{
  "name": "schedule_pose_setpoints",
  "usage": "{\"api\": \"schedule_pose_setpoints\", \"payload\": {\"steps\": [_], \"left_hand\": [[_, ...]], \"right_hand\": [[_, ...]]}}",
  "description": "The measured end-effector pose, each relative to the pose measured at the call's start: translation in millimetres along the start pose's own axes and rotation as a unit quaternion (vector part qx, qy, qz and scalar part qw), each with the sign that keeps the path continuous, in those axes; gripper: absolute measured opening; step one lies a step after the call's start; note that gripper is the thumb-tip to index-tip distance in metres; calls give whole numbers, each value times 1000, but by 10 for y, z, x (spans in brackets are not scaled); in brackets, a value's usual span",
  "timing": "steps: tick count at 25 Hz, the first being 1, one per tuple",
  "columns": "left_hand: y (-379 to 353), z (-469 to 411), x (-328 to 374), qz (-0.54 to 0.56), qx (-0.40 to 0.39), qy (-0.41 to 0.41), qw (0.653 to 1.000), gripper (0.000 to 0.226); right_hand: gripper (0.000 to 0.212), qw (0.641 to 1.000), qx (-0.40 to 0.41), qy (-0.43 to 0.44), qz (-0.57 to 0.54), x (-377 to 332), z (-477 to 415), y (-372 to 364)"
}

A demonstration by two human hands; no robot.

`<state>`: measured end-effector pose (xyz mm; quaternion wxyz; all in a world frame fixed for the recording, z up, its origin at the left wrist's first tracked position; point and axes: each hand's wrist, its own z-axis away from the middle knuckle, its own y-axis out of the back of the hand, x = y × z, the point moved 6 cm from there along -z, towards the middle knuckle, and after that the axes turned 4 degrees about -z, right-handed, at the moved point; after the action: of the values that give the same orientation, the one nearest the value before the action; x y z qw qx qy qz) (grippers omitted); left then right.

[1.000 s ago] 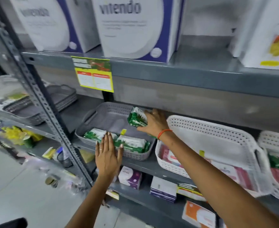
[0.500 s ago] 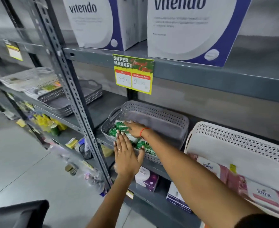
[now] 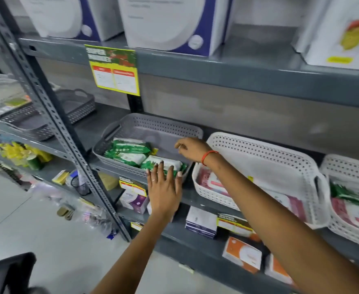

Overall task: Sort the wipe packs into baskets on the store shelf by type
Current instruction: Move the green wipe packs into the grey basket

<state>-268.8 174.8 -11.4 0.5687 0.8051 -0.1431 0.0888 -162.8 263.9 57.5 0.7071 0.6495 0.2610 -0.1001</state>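
Note:
A grey perforated basket [image 3: 153,126] stands on the middle shelf and holds three green wipe packs [image 3: 129,148]. My left hand [image 3: 163,187] lies flat and open against the basket's front wall, fingers spread. My right hand [image 3: 192,148] hovers over the basket's right end, empty, with its fingers loosely curled. To the right, a white basket [image 3: 259,149] holds pink wipe packs [image 3: 214,181]. A second white basket [image 3: 348,164] at the far right contains pink and green packs mixed.
A slotted steel upright [image 3: 53,115] runs diagonally at left. A dark grey basket [image 3: 78,102] sits on the shelf bay beyond it. Large white and blue boxes [image 3: 170,22] fill the upper shelf. Small boxes [image 3: 199,221] line the lower shelf. A yellow price tag [image 3: 115,71] hangs above.
My right hand set the green pack down in the grey basket and has drawn back to the right, empty. My left hand stays on the basket front.

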Motion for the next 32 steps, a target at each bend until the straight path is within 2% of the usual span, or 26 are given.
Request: {"api": "schedule_pose_setpoints", "payload": {"steps": [4, 7, 13, 15, 18, 20, 22, 24, 27, 29, 31, 32], "left_hand": [[-177, 339, 937, 8, -44, -84, 995, 71], [-332, 523, 1559, -3, -93, -142, 985, 66], [-572, 721, 2301, -63, -171, -212, 960, 69], [-599, 733, 2362, -65, -173, -207, 961, 67], [-542, 747, 2343, -42, -124, -208, 969, 63], [-490, 773, 2358, -28, -91, -216, 972, 65], [-473, 786, 2366, -19, -81, -217, 973, 68], [-463, 789, 2358, -12, -74, -215, 974, 66], [-486, 787, 2328, -11, -80, -215, 973, 68], [-515, 789, 2324, -16, -83, -221, 972, 69], [-516, 769, 2295, -15, -78, -232, 969, 69], [-509, 746, 2244, -16, -76, -234, 969, 69]], "right_hand": [[25, 985, 157, -65, -8, 677, 789, 571], [22, 963, 241, -121, -22, 1235, 1390, 881], [24, 891, 382, -245, -25, 2401, 2396, 1229], [36, 892, 335, -302, 27, 2868, 2616, 1273], [56, 905, 124, -383, 139, 3408, 2757, 1208], [69, 915, 32, -368, 162, 3523, 2738, 1193], [74, 925, -5, -343, 163, 3506, 2650, 1259], [69, 920, 6, -349, 179, 3482, 2621, 1310], [63, 906, 74, -383, 163, 3398, 2715, 1310], [58, 890, 179, -413, 70, 3240, 2765, 1296], [61, 868, 315, -369, 108, 2859, 2671, 1485], [66, 872, 342, -321, 141, 2656, 2583, 1523]]}}
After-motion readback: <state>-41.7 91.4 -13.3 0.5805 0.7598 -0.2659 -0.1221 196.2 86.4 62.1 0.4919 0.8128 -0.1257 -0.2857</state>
